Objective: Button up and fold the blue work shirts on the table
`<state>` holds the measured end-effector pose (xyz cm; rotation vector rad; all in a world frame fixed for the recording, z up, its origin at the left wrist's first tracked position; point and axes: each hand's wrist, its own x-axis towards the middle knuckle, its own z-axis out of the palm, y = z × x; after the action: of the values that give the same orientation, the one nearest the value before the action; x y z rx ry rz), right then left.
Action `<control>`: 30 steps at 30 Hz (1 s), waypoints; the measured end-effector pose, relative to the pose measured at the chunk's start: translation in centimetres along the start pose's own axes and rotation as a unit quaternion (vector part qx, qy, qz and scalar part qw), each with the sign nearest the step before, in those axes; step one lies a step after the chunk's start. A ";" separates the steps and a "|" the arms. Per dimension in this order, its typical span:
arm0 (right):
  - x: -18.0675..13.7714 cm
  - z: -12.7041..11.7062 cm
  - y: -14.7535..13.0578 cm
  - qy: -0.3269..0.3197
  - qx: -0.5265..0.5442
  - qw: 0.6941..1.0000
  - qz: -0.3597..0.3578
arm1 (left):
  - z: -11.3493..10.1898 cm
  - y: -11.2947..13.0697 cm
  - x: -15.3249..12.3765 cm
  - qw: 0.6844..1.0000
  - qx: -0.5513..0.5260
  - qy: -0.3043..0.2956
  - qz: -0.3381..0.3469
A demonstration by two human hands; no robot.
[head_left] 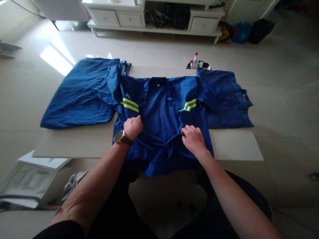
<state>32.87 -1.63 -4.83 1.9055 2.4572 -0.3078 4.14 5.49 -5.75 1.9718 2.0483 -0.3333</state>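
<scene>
Blue jacket [159, 113]: collar [161, 80] pointing away, long axis fore-aft; left hand [133, 127], right hand [193, 138] gripping front panels [188, 117].

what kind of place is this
Probably a room in a home, perhaps a living room: there's a long white cabinet with small knobs, a glossy tiled floor, and a table with a blue jacket spread on it.

The left hand [134, 127] and right hand [194, 137] grip a blue jacket [160, 114] lying open.
</scene>
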 end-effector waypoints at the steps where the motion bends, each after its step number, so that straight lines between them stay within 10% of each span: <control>1: 0.0 0.1 0.0 0.001 0.000 1.000 -0.001 | 0.1 -0.1 0.2 1.000 -0.005 0.007 0.016; 7: 0.0 0.1 0.0 -0.005 0.000 1.000 0.002 | 1.2 -0.5 2.2 0.980 -0.049 0.058 0.186; 25: 0.4 -0.4 1.9 -0.009 0.081 0.997 0.007 | 0.9 -0.1 6.1 0.992 -0.104 0.049 -0.048; 30: 0.3 -0.6 2.1 -0.014 0.091 0.996 0.009 | -0.8 0.8 7.0 0.961 -0.213 0.176 -0.018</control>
<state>34.87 -0.72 -4.56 1.9708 2.4702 -0.5715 4.71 12.41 -7.45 1.8169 2.1293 0.4522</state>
